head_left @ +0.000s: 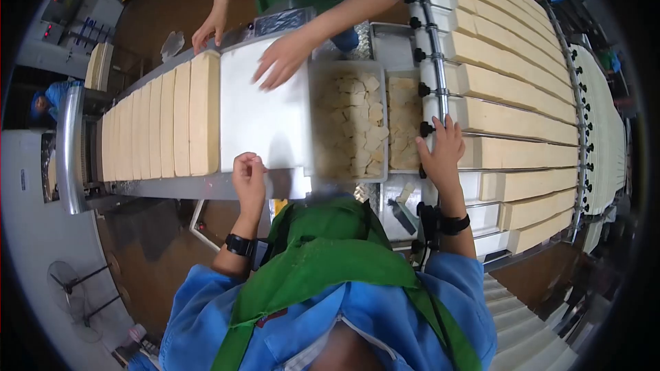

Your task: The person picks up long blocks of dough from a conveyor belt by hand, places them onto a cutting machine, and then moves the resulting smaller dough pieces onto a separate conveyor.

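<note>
My left hand [249, 175] is at the near edge of a white board [265, 120], its fingers curled in and nothing seen in them. My right hand [442, 151] has its fingers spread beside a metal rail [432, 48] with black knobs, near the ends of long cream-coloured bars [515, 113]. Between my hands stands a clear plastic bin [383, 124] holding thin, broken pale pieces [361, 120]. Left of the board, more cream bars [204, 113] stand in a close row.
Across from me a person in a green apron reaches over; one hand [283, 60] is above the board, the other [208, 29] at the row's far end. A second container of broken pieces [404, 120] adjoins the bin. A metal roller [71, 148] closes off the left end.
</note>
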A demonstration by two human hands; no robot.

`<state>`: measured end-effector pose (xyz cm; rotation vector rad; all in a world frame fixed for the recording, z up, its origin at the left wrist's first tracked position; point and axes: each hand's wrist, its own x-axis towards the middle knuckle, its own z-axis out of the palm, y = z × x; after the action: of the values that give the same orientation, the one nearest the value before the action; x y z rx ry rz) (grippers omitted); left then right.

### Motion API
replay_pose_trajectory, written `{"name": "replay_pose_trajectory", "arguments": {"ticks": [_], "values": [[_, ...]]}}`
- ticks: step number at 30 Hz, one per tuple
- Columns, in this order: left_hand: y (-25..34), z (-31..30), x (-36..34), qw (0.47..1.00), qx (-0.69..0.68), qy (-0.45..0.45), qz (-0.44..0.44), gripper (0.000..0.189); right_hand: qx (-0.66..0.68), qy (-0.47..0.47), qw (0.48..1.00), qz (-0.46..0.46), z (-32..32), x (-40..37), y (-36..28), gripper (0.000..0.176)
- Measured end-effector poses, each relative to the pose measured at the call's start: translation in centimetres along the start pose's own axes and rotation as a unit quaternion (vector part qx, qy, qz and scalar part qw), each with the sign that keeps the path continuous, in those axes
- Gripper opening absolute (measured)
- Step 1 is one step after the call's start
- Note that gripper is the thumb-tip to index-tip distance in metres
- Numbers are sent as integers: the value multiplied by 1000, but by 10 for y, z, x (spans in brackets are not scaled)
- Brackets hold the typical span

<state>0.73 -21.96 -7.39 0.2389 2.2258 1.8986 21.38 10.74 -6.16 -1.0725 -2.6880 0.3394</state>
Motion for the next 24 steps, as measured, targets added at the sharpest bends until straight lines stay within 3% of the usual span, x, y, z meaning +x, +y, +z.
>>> {"name": "replay_pose_trajectory", "arguments": {"ticks": [9,13,15,18,20,21,24], "values": [[-30,-88,-11,988,17,150,-12,9,-21,-53,998,-26,20,-18,-62,54],[-45,-106,0,987,3,160,-5,10,-30,-140,989,-20,48,-34,-72,56],[-44,-106,6,990,18,140,8,10,-51,-180,981,-48,63,-46,-73,59],[-43,-96,12,990,109,86,34,21,102,-340,934,49,76,-54,-87,61],[-39,-92,17,975,216,6,49,28,104,-341,931,76,89,-61,-91,61],[-40,-90,22,943,315,-36,106,40,105,-343,929,90,95,-65,-92,61],[-46,-81,30,836,479,-175,200,45,145,-368,909,131,109,-67,-94,62]]}}
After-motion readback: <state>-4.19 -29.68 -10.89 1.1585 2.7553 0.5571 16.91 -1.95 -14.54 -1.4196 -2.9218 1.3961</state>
